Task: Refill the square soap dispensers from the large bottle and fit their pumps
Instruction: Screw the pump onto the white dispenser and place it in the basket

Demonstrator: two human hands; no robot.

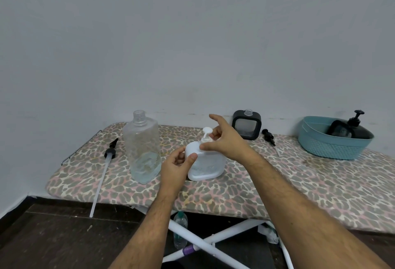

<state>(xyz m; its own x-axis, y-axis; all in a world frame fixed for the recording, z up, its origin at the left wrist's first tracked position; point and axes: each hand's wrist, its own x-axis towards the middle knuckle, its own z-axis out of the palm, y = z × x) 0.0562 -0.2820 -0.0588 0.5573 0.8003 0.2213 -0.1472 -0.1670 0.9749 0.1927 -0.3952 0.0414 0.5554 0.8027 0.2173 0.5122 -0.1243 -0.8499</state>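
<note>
Here, leopard-print board [299, 187] by grey wall [192, 33]; left hand [177, 167] grips white dispenser [206, 163].

My worktop [299, 185] wears a leopard-print cover and stands on crossed white legs [215, 240]. A teal basket [329, 147] sits at its far right. Under it, on the dark floor [53, 238], stands a small bottle [180, 229].
</note>
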